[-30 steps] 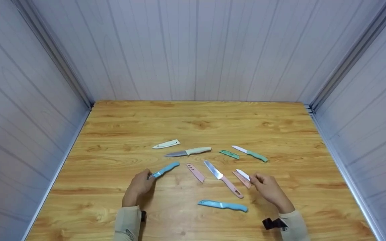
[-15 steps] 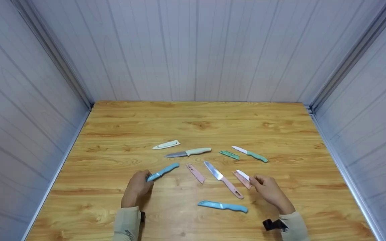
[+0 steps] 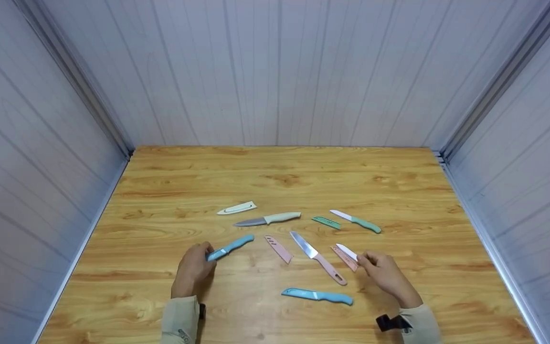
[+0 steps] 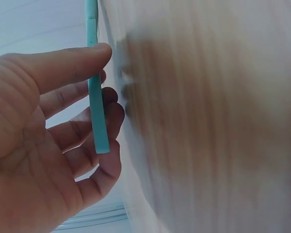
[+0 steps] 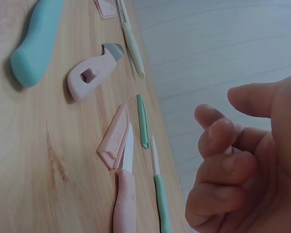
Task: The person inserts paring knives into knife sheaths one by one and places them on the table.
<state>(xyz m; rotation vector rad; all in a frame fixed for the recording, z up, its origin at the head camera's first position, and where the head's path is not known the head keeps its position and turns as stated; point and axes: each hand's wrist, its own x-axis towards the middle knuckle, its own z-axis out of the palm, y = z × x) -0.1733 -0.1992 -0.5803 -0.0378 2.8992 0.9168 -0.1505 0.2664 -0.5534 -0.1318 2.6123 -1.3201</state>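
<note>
A: What does the left hand (image 3: 194,270) hold?

B: The blade end of a blue knife (image 3: 231,246), near the tabletop's (image 3: 275,177) left front. In the left wrist view the thumb (image 4: 68,65) and curled fingers (image 4: 94,141) pinch a thin blue strip, so the blade looks sheathed, which would explain gripping that end bare-handed. The handle points away to the right.

A: And the right hand (image 3: 386,273)?

B: It sits toward the right front, by a small pink knife (image 3: 349,252) lying on its pink sheath (image 3: 343,255). The head view suggests fingertips at the handle, but the right wrist view shows curled fingers (image 5: 223,160) holding nothing, the knife (image 5: 125,194) on the wood beside them. I cannot tell if it grips.

A: What else lies around?

B: Between the hands: a loose pink sheath (image 3: 279,248), a larger pink knife (image 3: 318,258) bare, and a second blue knife (image 3: 317,295) nearer the front edge. Farther back: a cream sheath (image 3: 237,208), cream knife (image 3: 268,219), green sheath (image 3: 326,222) and green knife (image 3: 356,221). The 3 bare blades lie well apart from the left hand; the pink ones crowd the right.
</note>
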